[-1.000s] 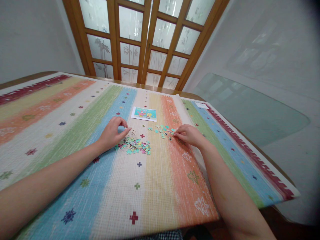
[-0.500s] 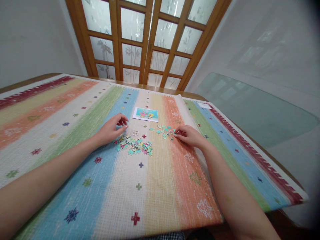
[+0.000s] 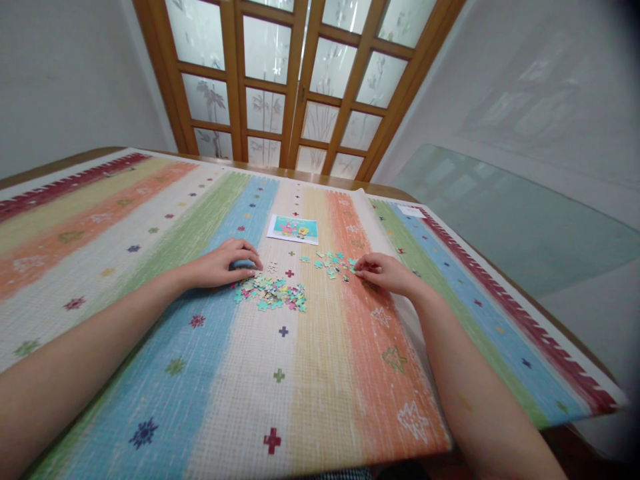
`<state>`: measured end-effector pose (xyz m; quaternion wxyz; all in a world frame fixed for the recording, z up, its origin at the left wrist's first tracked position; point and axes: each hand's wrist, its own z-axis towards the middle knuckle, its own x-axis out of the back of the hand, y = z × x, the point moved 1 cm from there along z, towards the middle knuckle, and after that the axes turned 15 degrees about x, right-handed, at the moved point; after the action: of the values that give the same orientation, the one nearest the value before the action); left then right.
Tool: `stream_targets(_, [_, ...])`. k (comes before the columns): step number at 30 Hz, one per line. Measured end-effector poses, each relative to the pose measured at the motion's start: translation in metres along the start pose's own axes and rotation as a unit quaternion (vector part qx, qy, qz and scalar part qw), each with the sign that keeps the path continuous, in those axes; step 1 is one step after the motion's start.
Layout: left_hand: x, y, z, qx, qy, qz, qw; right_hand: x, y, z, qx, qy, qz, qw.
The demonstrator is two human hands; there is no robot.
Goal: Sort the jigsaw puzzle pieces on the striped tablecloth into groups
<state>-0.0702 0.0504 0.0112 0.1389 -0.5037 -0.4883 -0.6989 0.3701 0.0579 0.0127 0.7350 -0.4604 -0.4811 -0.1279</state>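
A heap of small jigsaw puzzle pieces (image 3: pixel 273 293), teal, pink and yellow, lies on the striped tablecloth. At its upper left edge is my left hand (image 3: pixel 227 262), palm down, thumb apart from the loosely bent fingers, with nothing visible in it. A looser group of mostly teal puzzle pieces (image 3: pixel 331 263) spreads to the right of the heap. My right hand (image 3: pixel 376 271) is at the right end of that group, thumb and forefinger closed on a small puzzle piece (image 3: pixel 353 263) that the fingertips partly hide.
Beyond the pieces lies a picture card (image 3: pixel 293 229) with a pink and a yellow cartoon figure. The tablecloth (image 3: pixel 320 373) covers the table to its near edge. A white paper slip (image 3: pixel 411 211) is at the far right. Wooden glazed doors (image 3: pixel 295 87) stand behind.
My left hand has lowered towards the heap, its fingers stretching out more. My right hand stays at the right-hand group, almost unmoved.
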Motion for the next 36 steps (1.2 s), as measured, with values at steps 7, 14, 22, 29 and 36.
stream_targets(7, [-0.002, 0.003, -0.001, 0.0, -0.016, 0.007, 1.0, -0.001, -0.001, 0.001, 0.007, 0.008, -0.035, 0.999])
stream_targets(14, [-0.002, 0.004, -0.002, -0.003, -0.026, -0.001, 1.0, -0.002, 0.001, 0.001, 0.015, 0.01, -0.04, 0.999])
stream_targets(22, [-0.002, 0.006, -0.002, -0.006, -0.047, -0.021, 0.999, -0.002, -0.002, 0.001, 0.011, 0.009, -0.041, 0.999])
stream_targets(29, [-0.006, 0.009, -0.002, 0.006, -0.037, -0.009, 0.999, -0.002, -0.003, 0.001, 0.009, 0.01, -0.041, 0.999])
stream_targets(36, [-0.006, 0.011, -0.001, 0.012, -0.039, -0.034, 0.999, -0.001, -0.003, 0.001, 0.007, 0.012, -0.048, 0.999])
